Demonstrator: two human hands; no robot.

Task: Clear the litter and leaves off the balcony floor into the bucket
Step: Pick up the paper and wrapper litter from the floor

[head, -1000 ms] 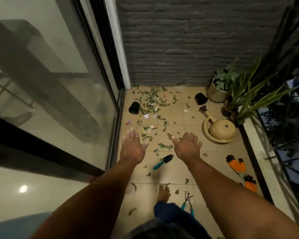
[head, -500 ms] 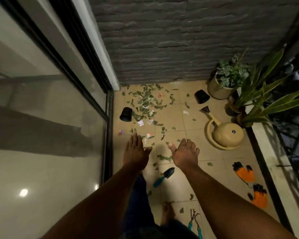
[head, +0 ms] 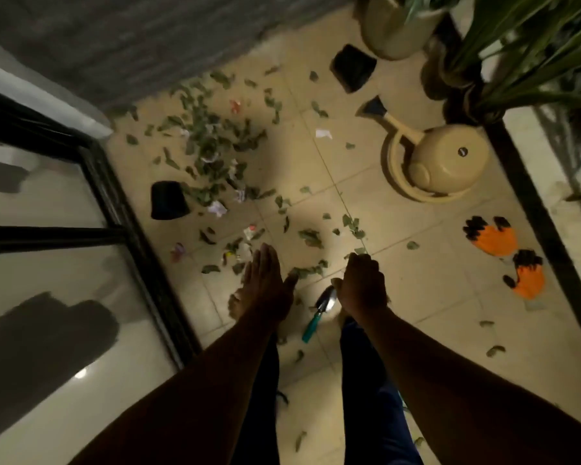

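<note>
scattered green leaves and small scraps of white and coloured paper litter lie across the beige tiled balcony floor, thickest at the far left near the grey brick wall. no bucket is in view. nearer, the left hand reaches out above the floor, fingers straight and pressed together, holding nothing. the right hand hangs beside it with fingers curled under; whether it holds anything cannot be told. between and below the hands lies a small trowel with a teal handle. a black plastic pot lies on its side at the left, another black pot far off. a beige watering can sits at the right, orange and black gloves nearer on the right.
</note>
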